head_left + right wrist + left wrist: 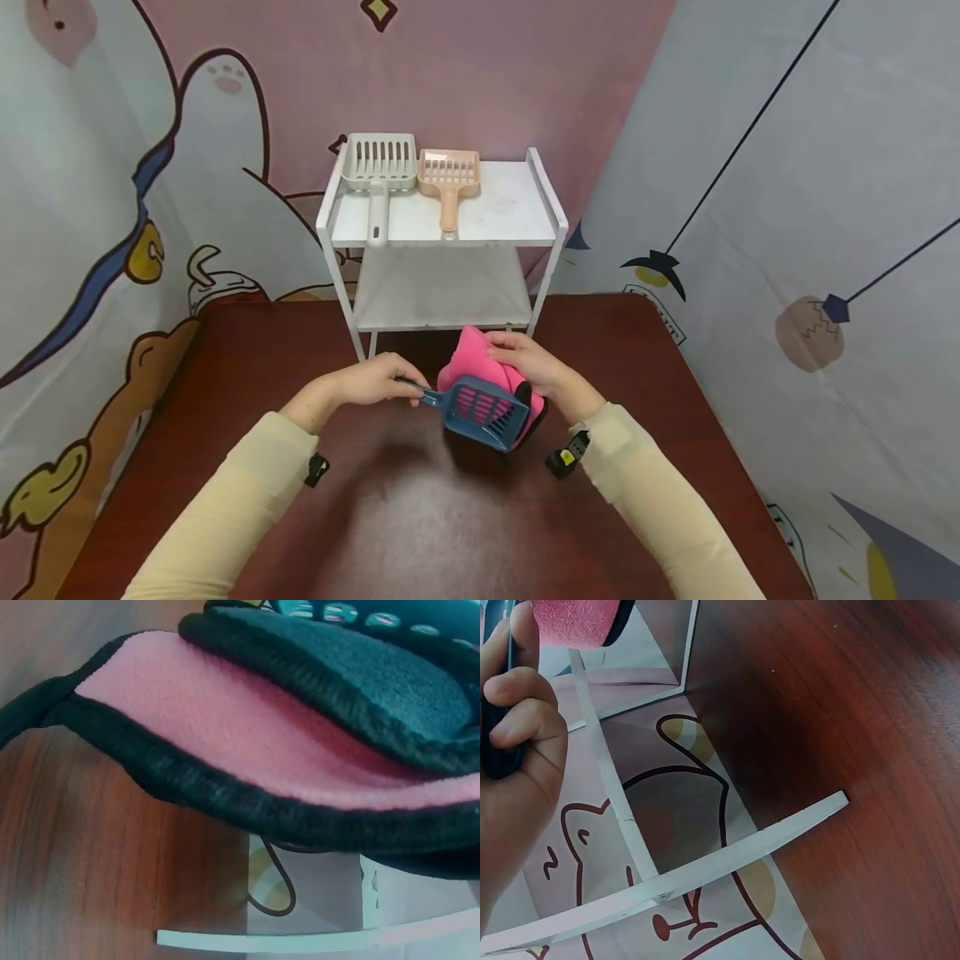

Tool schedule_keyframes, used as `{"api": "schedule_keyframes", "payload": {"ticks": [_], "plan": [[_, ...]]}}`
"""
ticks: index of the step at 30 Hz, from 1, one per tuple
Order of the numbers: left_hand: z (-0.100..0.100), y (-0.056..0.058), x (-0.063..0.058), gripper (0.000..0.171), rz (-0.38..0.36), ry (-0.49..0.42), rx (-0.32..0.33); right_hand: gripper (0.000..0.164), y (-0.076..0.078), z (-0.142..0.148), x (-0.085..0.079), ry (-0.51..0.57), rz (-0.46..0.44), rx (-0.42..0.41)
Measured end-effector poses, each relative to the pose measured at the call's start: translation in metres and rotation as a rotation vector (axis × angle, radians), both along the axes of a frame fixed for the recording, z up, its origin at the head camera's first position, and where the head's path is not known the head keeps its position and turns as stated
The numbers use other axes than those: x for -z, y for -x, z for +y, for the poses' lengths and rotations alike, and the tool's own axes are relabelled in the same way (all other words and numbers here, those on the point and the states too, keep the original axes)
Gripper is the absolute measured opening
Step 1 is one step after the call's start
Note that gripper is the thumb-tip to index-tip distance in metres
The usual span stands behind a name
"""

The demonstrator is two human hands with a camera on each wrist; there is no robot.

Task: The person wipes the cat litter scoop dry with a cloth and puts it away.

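Observation:
My left hand point(378, 379) grips the handle of a dark blue slotted litter scoop point(468, 427), its head pointing right. In the left wrist view, fingers curl round the dark handle point(499, 754). A bright pink cloth point(472, 360) with black edging bunches up behind and beside the scoop's head, and pink shows through the slots. My right hand point(528, 360) holds this cloth from its upper right side. Up close in the right wrist view, the fuzzy cloth point(225, 724) hangs in folds with a black border, and the slotted scoop head overlaps it at the top; the right fingers are hidden there.
Behind the hands, a white two-tier rack point(442, 308) stands at the far side of the brown wooden table point(300, 517). On its top shelf lie a pale grey litter scoop point(378, 208) and a peach one point(449, 204). Cartoon-printed walls enclose the table.

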State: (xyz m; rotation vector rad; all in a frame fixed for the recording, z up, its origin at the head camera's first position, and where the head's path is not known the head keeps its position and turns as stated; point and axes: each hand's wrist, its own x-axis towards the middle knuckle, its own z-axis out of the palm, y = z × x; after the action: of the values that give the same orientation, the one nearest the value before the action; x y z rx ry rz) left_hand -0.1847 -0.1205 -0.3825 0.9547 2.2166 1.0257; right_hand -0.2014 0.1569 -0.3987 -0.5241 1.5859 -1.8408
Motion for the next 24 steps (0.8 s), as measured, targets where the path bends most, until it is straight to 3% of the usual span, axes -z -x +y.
{"api": "schedule_keyframes", "payload": {"ticks": [7, 17, 24], "plan": [[-0.003, 0.001, 0.005, 0.016, -0.007, -0.003, -0.021, 0.027, 0.000, 0.006, 0.002, -0.010, -0.011, 0.006], [-0.012, 0.003, 0.006, 0.017, -0.041, -0.019, -0.093, 0.025, -0.002, 0.025, 0.001, -0.011, -0.003, 0.080], [-0.019, 0.003, 0.006, 0.017, 0.014, 0.033, -0.177, 0.027, -0.004, 0.045, -0.001, -0.005, 0.014, 0.125]]}}
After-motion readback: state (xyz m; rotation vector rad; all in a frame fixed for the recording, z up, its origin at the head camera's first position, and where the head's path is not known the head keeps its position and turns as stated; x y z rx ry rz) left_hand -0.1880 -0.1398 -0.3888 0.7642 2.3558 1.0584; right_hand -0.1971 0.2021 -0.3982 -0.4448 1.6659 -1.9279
